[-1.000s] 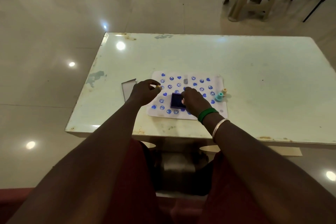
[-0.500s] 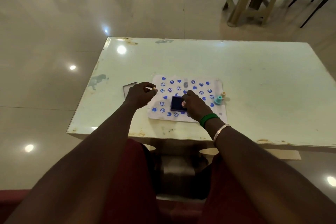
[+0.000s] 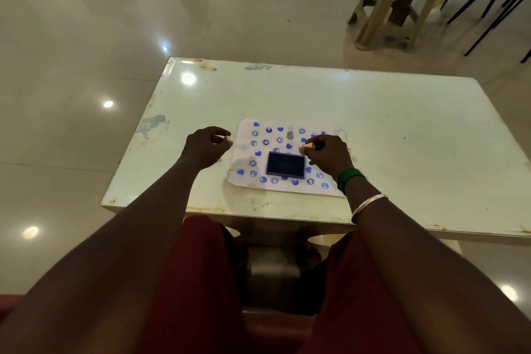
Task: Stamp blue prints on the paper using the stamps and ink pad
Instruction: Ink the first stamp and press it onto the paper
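Head view: the blue ink pad (image 3: 285, 165) lies open on the paper (image 3: 241, 152), toward its 6 o'clock edge, ringed by blue heart and smiley prints. At the pad's 1 o'clock corner the right hand (image 3: 330, 156) pinches a pink stamp (image 3: 307, 147) in curled fingers; whether the stamp touches the pad cannot be told. At the pad's 10 o'clock, off the paper's 9 o'clock edge, the left hand (image 3: 205, 146) pinches a small pale stamp (image 3: 228, 138). The paper rests on a pale glossy table (image 3: 402, 138). A green bangle (image 3: 349, 179) and a silver bangle (image 3: 367, 205) circle the right wrist.
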